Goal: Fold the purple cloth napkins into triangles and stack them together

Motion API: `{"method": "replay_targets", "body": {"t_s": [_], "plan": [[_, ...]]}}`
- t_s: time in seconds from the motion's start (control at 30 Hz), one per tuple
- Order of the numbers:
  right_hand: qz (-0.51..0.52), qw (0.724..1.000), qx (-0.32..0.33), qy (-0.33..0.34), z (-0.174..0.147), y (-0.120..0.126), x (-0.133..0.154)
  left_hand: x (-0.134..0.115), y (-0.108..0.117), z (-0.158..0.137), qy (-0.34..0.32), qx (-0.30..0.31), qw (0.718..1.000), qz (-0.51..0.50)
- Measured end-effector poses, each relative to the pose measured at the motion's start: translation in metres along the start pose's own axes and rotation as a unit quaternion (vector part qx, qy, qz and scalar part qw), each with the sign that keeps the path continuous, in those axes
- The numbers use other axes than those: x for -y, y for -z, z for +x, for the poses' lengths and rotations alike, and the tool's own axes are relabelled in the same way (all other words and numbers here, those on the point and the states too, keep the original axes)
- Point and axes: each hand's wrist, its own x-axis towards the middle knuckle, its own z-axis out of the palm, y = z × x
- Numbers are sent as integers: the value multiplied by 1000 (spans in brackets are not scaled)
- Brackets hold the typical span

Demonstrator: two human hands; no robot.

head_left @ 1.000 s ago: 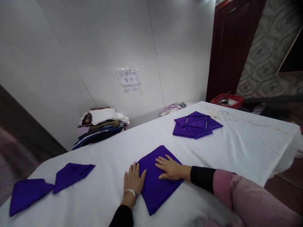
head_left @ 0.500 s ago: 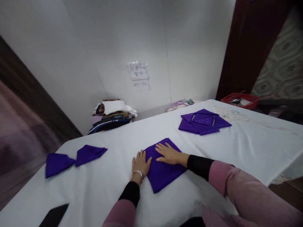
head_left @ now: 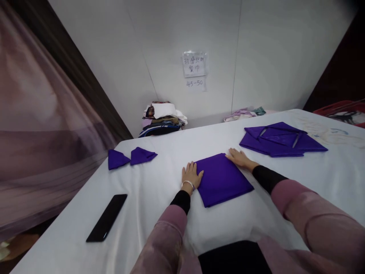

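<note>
Folded purple napkin, on white tablecloth, between left hand and right hand; both lie flat along its edges, fingers loosely spread. Red basket, cut off at right; black-and-white contents indistinct.

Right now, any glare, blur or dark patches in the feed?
Head view: dim, soft light on the wall, upper right corner nearly black; head view: small glint on the black phone; head view: left hand, right hand and folded purple napkin reasonably sharp, curtain softer; head view: wide-angle stretch toward the edges.
</note>
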Motion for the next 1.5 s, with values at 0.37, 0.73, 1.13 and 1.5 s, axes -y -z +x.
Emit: {"method": "replay_targets", "body": {"t_s": [0.37,0.73,1.13,1.5], "plan": [[105,981,-15,165,-143,-24,25,8,11,-17,-5,-46,984,-172],[69,973,-18,220,-160,-30,31,-31,10,-147,-228,28,969,-87],[57,955,40,288,-157,-21,54,-34,12,-159,-225,5,973,-45],[80,860,184,470,-84,-28,140,-29,-2,-176,-194,33,978,-73]]}}
